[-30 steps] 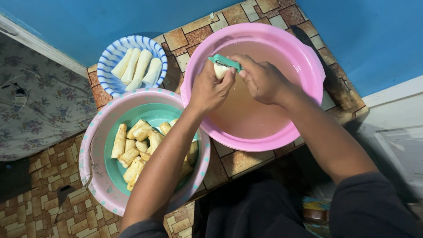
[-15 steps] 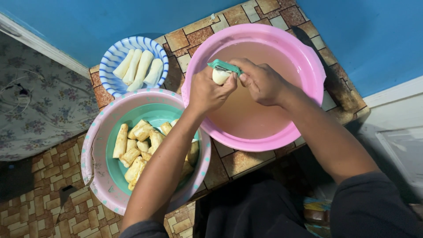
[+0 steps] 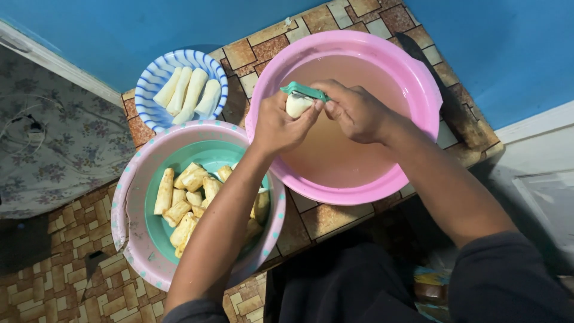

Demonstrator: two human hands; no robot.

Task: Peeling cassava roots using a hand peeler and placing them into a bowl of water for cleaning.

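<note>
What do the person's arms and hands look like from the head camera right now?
Both hands, the left hand and the right hand, are bare: no gloves, rings or watch visible. The forearms are uncovered, with dark sleeves pushed up near the elbows.

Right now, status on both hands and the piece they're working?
Left hand grips pale peeled piece over pink basin. Right hand holds green peeler against it. Nothing in the way.

Both forearms are bare from wrist to above the elbow. Dark short sleeves [image 3: 508, 281] cover the upper arms at the bottom edge of the view. The left hand [image 3: 281, 125] and right hand [image 3: 356, 110] wear no gloves, rings or watch. Dark trousers [image 3: 347, 281] cover the lap.
</note>
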